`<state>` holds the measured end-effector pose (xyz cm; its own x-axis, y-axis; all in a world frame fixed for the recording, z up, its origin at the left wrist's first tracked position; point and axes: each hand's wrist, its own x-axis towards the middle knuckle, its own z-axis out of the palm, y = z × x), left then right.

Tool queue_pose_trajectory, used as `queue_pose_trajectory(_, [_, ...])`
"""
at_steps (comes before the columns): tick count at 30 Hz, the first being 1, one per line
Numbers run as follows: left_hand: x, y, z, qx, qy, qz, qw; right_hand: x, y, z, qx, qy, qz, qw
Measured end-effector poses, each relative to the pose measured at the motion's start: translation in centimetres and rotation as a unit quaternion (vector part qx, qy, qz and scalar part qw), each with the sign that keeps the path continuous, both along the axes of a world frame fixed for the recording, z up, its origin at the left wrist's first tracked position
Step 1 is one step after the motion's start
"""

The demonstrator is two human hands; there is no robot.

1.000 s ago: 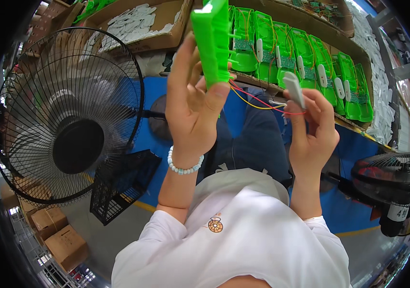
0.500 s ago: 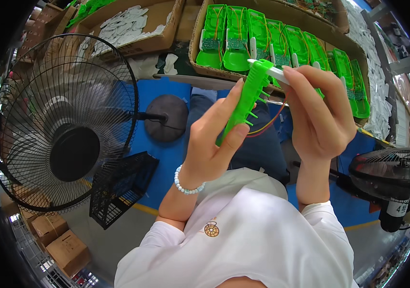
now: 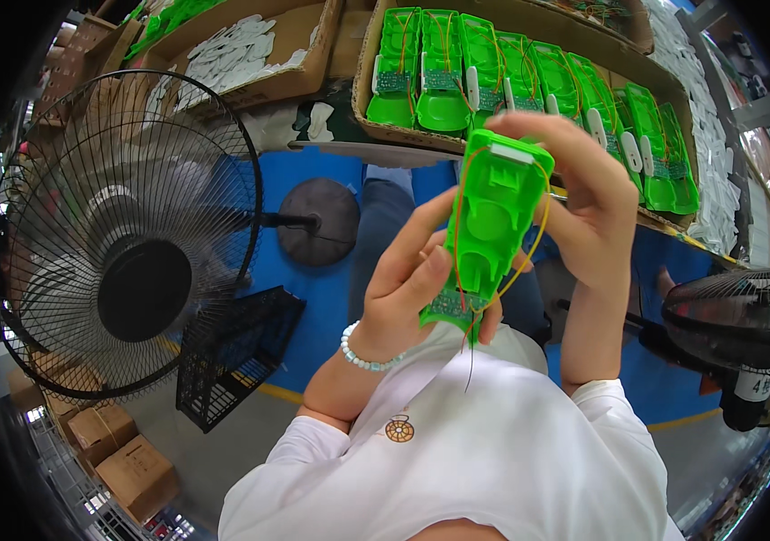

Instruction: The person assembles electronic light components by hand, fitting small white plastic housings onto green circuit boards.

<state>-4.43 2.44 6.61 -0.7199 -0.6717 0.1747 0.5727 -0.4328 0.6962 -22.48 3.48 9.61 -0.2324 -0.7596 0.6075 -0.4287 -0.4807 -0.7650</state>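
I hold a bright green plastic housing with a small circuit board at its lower end and red and yellow wires looping along it. My left hand grips its lower half from the left, thumb across the edge. My right hand clasps the upper end, fingers curled over a white piece at the top. A thin wire hangs down from the housing toward my white shirt.
A cardboard tray with several green housings lies above my hands. A second box of white parts sits upper left. A black standing fan is at left, a black mesh basket below it, another fan at right.
The housing came down from near the tray toward my chest and turned lengthwise. My right hand moved from the wires onto its upper end.
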Motion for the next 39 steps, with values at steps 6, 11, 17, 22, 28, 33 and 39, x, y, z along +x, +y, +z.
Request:
queue_pose_trajectory(6, [0.6,0.9,0.9,-0.016,-0.030,-0.020,0.999,-0.7,-1.3,-1.2,-0.118,0.111,-0.011,0.987])
queue_pose_trajectory(11, [1.0,1.0,1.2,-0.060,-0.117,0.060,0.989,4.4,-0.6,-4.2,0.001,-0.113,-0.031,0.993])
queue_pose_trajectory(17, [1.7,0.2,-0.8,-0.073,-0.104,0.086,0.988,3.7,0.6,-3.1,0.126,-0.128,0.104,0.978])
queue_pose_trajectory(22, [1.4,-0.2,-1.3,-0.072,-0.100,0.099,0.987,2.8,1.1,-2.8,0.192,-0.211,0.197,0.938])
queue_pose_trajectory(28, [0.2,-0.2,-2.7,-0.117,-0.109,0.111,0.981,3.7,1.8,-2.2,0.171,-0.407,0.216,0.871])
queue_pose_trajectory(33, [-0.6,0.5,-3.0,-0.061,-0.137,0.109,0.983,4.3,1.1,-2.5,0.180,-0.403,0.108,0.891])
queue_pose_trajectory(39, [-1.5,-1.6,-0.4,-0.004,-0.128,0.147,0.981,4.4,-0.2,-1.6,0.189,-0.381,0.101,0.900])
